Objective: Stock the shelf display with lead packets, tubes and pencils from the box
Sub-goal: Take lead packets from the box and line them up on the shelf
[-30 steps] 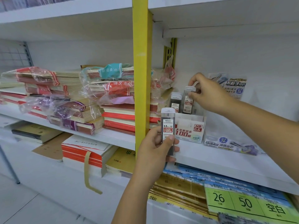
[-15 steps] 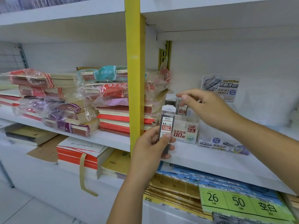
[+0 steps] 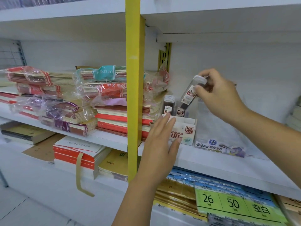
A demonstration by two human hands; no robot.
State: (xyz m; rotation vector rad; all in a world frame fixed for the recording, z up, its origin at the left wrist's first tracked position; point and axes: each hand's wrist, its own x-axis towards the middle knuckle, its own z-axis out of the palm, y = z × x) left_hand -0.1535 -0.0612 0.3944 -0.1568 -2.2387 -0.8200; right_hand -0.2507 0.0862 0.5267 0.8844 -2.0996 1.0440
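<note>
Tube position: the lead tube (image 3: 189, 93) is in my right hand (image 3: 218, 97), pinched just below its white cap between thumb and curled fingers; it hangs above the right part of the display box (image 3: 189, 129) and is not yet seated in it.

Long axis: tilted; cap up and to the right, dark lower end down and to the left, aimed at the gap just right of the standing tubes (image 3: 169, 104); the lower end sits close over the box's far edge, and I cannot tell whether it touches.

Right hand pose: reaching in from the right, wrist raised, knuckles toward the far wall.

Left hand (image 3: 161, 144): fingers straight and close together, holding nothing; it is raised at the near left face of the box, and I cannot tell whether it makes contact.

Surroundings: the box stands on the shelf (image 3: 211, 163), just right of the yellow upright (image 3: 132, 95); a flat pen carton (image 3: 219, 147) lies just beside it on the right.

Coming move, as I judge it: bring the tube upright, then lower it straight down into the gap; the right hand does the placing; the left hand, nearer the box front, can steady it; a tube left tilted may tip its neighbours.
</note>
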